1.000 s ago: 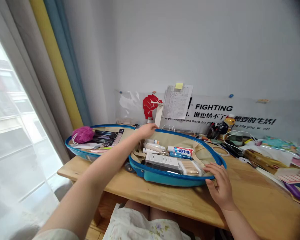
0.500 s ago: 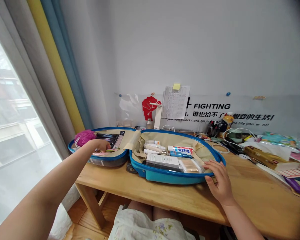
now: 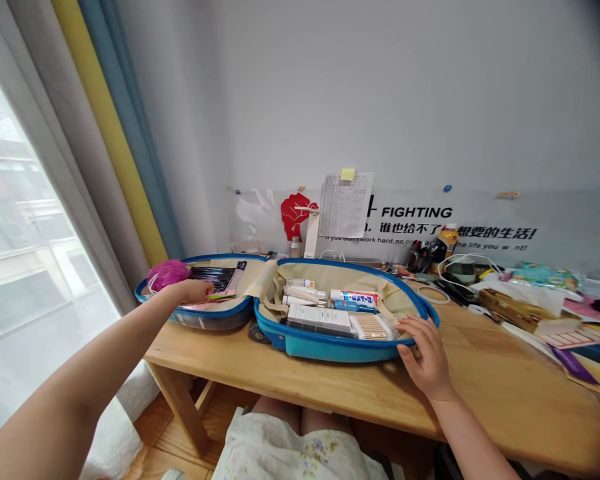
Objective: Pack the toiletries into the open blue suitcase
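An open blue hard-shell case lies in two halves on the desk, with a teal main half (image 3: 337, 348) and a left half (image 3: 210, 320). My left hand (image 3: 191, 291) rests over the left half, its fingers at a pink flat packet (image 3: 200, 305). I cannot tell whether it grips that packet. Beside it lie a pink bath pouf (image 3: 168, 275) and black makeup brushes (image 3: 207, 276). My right hand (image 3: 425, 353) lies on the main half's front rim, fingers apart. Inside are tubes, a white box (image 3: 319, 317) and packed cotton swabs (image 3: 371, 327).
The wooden desk (image 3: 500, 360) runs under the case, with its front edge near my lap. Cables, a bottle, papers and packets crowd its right side. A window with curtains stands to the left, and a printed sheet hangs on the wall behind.
My left hand has moved left from the case's middle to over the left half. The view has shifted slightly, and my right hand stays on the rim.
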Motion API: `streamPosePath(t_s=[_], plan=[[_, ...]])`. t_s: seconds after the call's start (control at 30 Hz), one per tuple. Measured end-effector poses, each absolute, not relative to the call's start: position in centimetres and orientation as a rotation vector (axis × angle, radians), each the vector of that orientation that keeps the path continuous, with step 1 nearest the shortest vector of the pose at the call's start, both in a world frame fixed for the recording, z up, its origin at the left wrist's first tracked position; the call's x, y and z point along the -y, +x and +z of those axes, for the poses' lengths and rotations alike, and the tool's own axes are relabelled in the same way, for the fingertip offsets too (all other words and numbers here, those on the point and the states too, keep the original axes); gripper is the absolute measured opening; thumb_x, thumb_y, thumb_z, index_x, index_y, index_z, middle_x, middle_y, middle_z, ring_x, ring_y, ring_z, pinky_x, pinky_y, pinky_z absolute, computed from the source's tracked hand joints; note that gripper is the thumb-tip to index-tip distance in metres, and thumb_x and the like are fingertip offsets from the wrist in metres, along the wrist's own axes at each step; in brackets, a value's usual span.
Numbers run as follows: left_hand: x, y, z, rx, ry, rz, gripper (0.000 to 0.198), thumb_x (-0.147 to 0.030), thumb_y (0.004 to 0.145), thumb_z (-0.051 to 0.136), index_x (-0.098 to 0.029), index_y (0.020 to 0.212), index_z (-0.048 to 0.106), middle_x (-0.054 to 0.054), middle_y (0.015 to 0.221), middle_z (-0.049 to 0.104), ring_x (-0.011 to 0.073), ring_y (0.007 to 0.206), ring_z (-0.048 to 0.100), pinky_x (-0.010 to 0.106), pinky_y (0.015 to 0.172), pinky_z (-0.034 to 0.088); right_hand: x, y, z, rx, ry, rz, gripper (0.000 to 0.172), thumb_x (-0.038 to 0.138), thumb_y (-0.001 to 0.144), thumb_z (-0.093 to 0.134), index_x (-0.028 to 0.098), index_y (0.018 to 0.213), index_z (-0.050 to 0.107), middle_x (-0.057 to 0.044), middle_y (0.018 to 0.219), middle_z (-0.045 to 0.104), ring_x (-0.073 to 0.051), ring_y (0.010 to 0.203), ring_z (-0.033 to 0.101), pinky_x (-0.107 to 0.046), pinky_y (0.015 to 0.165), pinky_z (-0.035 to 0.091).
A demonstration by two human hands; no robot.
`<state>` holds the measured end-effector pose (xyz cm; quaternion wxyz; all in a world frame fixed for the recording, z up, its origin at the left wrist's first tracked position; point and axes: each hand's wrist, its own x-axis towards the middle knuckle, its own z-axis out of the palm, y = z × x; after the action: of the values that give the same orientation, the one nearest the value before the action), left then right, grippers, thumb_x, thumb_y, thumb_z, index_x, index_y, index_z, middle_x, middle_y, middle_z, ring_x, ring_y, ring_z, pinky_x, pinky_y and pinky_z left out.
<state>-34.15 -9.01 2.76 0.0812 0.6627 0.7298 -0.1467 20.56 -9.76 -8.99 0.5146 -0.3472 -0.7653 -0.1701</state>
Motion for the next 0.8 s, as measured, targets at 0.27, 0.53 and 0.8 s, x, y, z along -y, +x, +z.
streamPosePath(t_s=[0.27,0.53,0.8], plan=[[8.1,-30.4,5.4,-2.245,2.212,0.126,0.04,-0.033,0.096,0.029,-0.011,0.127,0.043,0.012,0.11,0.065,0.0235,0.099,0.061,0.035,0.084,0.046,9.6,20.6,-9.2,1.839,-0.834,-0.445,0.029,0.045,0.091,0.043,0.024,0.103,0.06,-0.007,0.1,0.066,-0.027,0.107,0.06,-0.048,0.102,0.038],[5.7,-17.8,4.7,-1.775,2.515,0.183,0.043,-0.042,0.094,0.035,-0.021,0.131,0.04,0.007,0.111,0.067,0.0209,0.092,0.065,0.029,0.079,0.047,9.7,20.5,-9.2,1.832,-0.853,-0.44,0.029,0.046,0.09,0.043,0.025,0.101,0.06,-0.007,0.101,0.066,-0.027,0.106,0.061,-0.049,0.101,0.039],[5.0,-13.8,0.6,-1.501,2.645,-0.076,0.033,-0.033,0.086,0.054,-0.021,0.117,0.054,0.009,0.122,0.063,0.0224,0.108,0.061,0.029,0.089,0.046,10.0,20.5,-8.9,1.841,-0.833,-0.453,0.028,0.045,0.091,0.043,0.025,0.102,0.06,-0.007,0.101,0.067,-0.026,0.107,0.06,-0.048,0.1,0.04]])
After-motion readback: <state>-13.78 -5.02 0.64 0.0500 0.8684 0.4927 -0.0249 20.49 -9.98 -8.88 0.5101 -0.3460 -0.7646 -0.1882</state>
